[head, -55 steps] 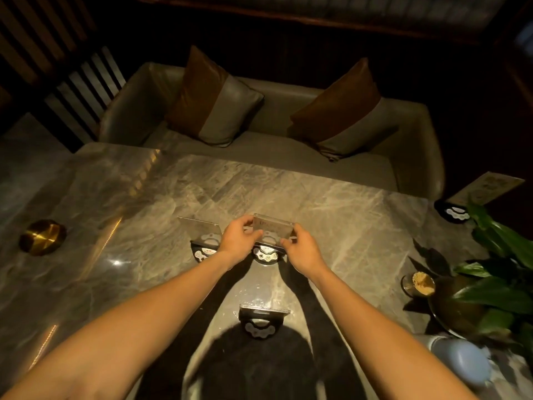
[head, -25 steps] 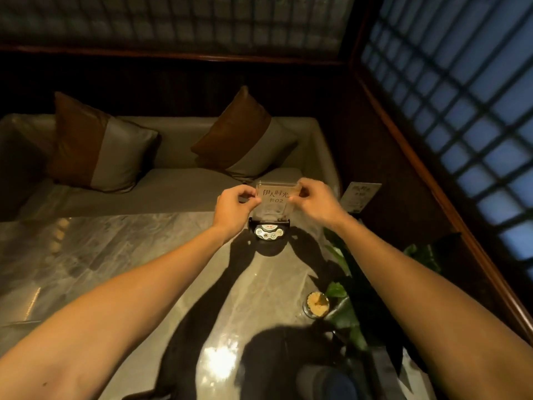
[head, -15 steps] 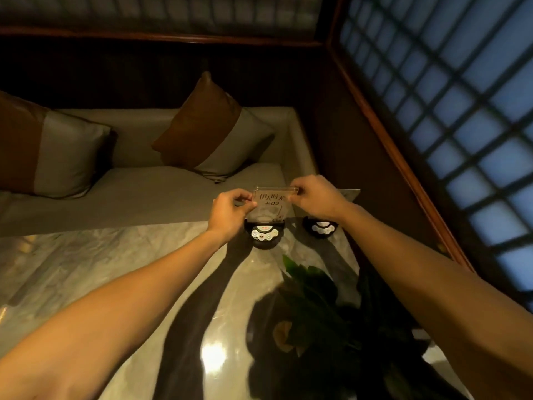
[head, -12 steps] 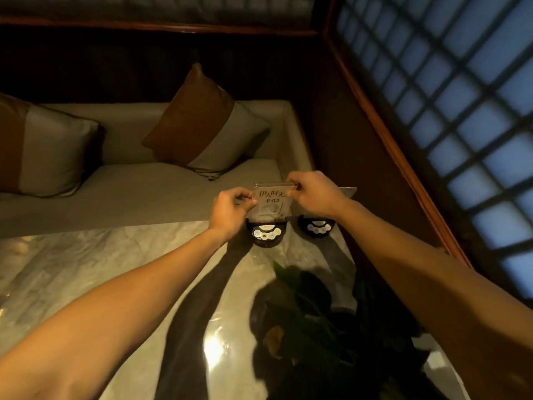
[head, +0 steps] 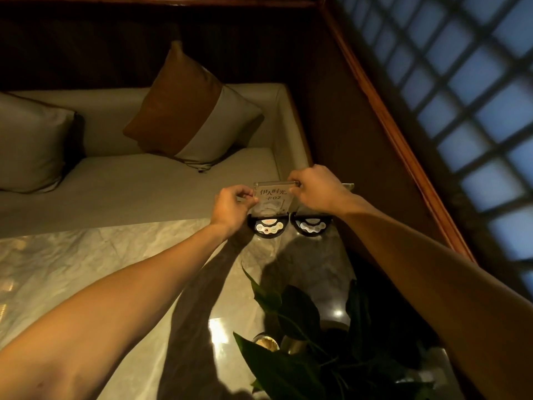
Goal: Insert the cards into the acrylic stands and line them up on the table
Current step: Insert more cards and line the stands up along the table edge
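Note:
A clear acrylic stand (head: pixel 272 201) with a printed card inside sits upright on its black base (head: pixel 268 226) at the far right corner of the marble table (head: pixel 86 261). My left hand (head: pixel 230 209) pinches its top left edge and my right hand (head: pixel 314 192) pinches its top right corner. Right beside it stands a second acrylic stand's black base (head: pixel 311 226); its panel is mostly hidden behind my right hand, with only a corner (head: pixel 347 186) showing.
A leafy potted plant (head: pixel 305 342) stands close in front on the right, with a small round cup (head: pixel 266 343) beside it. Beyond the table's far edge is a beige sofa (head: pixel 144 183) with cushions (head: pixel 193 111). A wooden rail (head: pixel 403 134) and lattice window lie to the right.
Both hands carried the stand from the middle of the table to the far right corner. Its base now rests on the table next to the other stand.

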Action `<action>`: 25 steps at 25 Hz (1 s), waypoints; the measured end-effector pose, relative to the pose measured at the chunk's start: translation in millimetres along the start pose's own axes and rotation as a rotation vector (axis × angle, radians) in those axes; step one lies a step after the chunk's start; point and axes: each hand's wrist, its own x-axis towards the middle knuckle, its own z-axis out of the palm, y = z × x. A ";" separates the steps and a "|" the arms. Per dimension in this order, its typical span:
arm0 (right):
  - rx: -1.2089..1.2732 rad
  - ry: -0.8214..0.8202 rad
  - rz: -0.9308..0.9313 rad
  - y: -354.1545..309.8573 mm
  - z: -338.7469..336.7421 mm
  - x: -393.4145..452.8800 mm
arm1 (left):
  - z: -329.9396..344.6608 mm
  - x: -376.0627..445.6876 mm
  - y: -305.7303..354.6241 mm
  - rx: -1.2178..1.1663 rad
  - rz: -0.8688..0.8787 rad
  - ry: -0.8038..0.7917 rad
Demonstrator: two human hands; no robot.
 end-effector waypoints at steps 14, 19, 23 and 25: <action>0.065 -0.049 0.054 6.5 5.6 -7.0 | 11.8 8.2 -13.0 -0.047 -0.021 -0.046; 0.047 -0.032 0.051 3.3 7.1 -8.4 | 10.0 6.7 -6.7 -0.006 -0.027 -0.076; 0.010 -0.037 0.040 7.2 6.2 -8.2 | 10.5 5.2 -4.3 0.001 -0.033 -0.086; 0.050 -0.036 0.060 5.4 5.6 -8.3 | 10.5 3.6 -5.5 -0.002 -0.041 -0.092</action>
